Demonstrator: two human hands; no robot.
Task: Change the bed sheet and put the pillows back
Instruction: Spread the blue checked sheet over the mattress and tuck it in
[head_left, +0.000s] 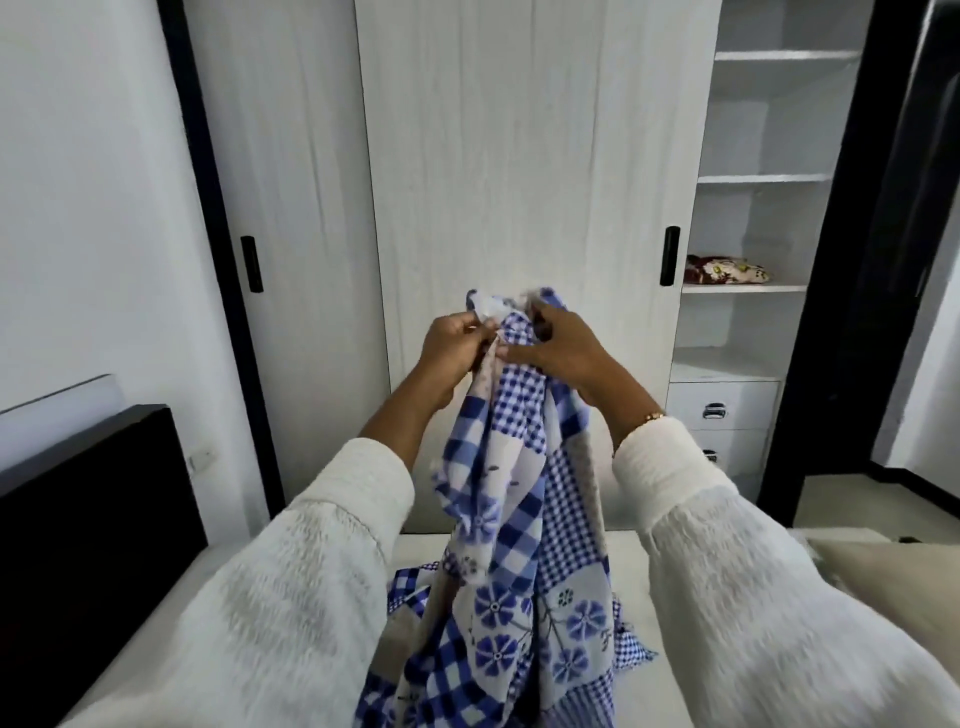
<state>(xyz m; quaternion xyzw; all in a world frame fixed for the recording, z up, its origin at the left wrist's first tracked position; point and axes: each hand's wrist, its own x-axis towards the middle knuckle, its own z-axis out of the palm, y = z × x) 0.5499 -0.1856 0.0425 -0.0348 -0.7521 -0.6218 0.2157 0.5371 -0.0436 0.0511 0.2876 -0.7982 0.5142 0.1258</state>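
A blue and white checked bed sheet (524, 499) with blue flower patches hangs bunched in front of me, its lower part trailing onto the bare white mattress (628, 587). My left hand (451, 347) pinches the sheet's top edge. My right hand (558, 345) grips the same gathered top just beside it, so both hands meet at chest height above the bed. A beige pillow (893, 582) lies at the right edge of the mattress.
A dark headboard (88, 519) stands at the left. Straight ahead is a white wardrobe (519, 156) with sliding doors. Its open shelves (758, 179) on the right hold a folded floral cloth (726, 270), with drawers (722, 410) below.
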